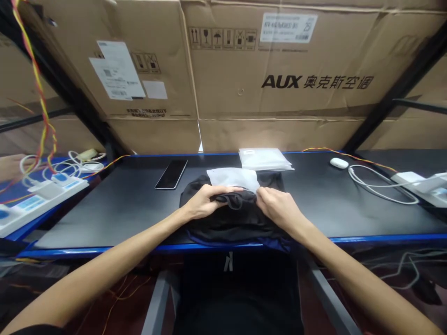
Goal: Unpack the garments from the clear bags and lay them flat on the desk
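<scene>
Matt black cloth garment [230, 216] lies on a smooth matt tabletop [122, 204], near a glossy phone [171, 174] and rough cardboard boxes [279, 70].

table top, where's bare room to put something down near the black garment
The table is bare left of the black garment, in front of the phone, and on the right between the garment and the white cable. The middle is crowded: both hands, white paper and bag stack.

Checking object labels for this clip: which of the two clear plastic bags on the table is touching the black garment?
The nearer plastic bag, lying on the black garment just beyond both hands. The other bag lies apart, nearer the cardboard boxes.
</scene>
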### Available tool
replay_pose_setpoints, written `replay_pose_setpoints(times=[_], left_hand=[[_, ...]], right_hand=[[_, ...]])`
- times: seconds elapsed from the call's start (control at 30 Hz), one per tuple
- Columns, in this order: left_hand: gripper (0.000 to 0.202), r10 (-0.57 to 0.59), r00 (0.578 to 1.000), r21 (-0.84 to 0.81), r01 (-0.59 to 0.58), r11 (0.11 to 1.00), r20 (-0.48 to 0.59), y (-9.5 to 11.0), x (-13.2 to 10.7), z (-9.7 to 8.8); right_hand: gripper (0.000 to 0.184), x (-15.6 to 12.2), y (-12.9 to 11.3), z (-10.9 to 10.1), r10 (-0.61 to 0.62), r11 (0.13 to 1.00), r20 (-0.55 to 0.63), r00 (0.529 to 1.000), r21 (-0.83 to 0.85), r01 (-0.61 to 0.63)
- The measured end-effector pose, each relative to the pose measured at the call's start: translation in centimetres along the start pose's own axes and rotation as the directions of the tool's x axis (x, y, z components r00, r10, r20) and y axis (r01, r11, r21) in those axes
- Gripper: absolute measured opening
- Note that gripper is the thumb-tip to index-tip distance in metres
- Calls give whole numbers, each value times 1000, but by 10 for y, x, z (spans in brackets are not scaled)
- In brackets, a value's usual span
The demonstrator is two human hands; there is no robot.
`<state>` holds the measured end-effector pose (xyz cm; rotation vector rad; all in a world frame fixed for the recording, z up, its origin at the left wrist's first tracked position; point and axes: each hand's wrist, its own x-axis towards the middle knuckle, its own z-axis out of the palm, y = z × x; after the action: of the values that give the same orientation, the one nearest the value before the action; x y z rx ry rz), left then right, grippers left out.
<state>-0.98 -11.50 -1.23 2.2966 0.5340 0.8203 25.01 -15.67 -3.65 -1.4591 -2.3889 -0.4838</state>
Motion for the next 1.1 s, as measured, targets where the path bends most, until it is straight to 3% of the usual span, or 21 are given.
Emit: replay_pose_setpoints(times=[0.2, 0.3, 0.37, 0.43, 0.5, 0.57, 0.67, 0.77, 0.93, 1.1], left_hand=[[28, -86, 989, -48, 81, 996, -122, -11, -3, -3], [25, -141, 959, -146, 107, 983, -245, -19, -7, -4], [22, -169, 949, -194, 120, 974, -264, -20, -10, -4], [24, -104, 979, -160, 76, 984, -173, -18, -11, -5], [36, 38, 999, -56, -38, 998, 14, -15, -12, -5], [54, 158, 969, 39, -168, 985, 190, -13, -12, -4], [73, 174, 928, 129, -227, 965, 330, -11, -12, -4], [76, 157, 920, 151, -223, 963, 358, -11, -14, -4], [73, 155, 922, 154, -221, 963, 354, -10, -16, -4], [71, 167, 928, 145, -226, 963, 333, -10, -17, -2]], right_hand=[[14, 4, -4, -3, 50, 999, 99, 994, -2, -50], [15, 7, -6, -4, 90, 996, 168, 982, -20, -88], [16, 8, -7, -6, 111, 994, 203, 973, -32, -107], [18, 8, -8, -8, 132, 991, 208, 969, -40, -126], [21, 7, -9, -9, 152, 988, 179, 972, -45, -146], [28, 6, -9, -9, 142, 989, 146, 979, -51, -136], [32, 4, -9, -8, 63, 997, 148, 987, -59, -55], [31, 3, -10, -10, 0, 998, 122, 993, -64, 8], [29, 5, -13, -29, -72, 994, -70, 995, -83, 66], [30, 21, 11, -37, -88, 990, -191, 978, -126, 65]])
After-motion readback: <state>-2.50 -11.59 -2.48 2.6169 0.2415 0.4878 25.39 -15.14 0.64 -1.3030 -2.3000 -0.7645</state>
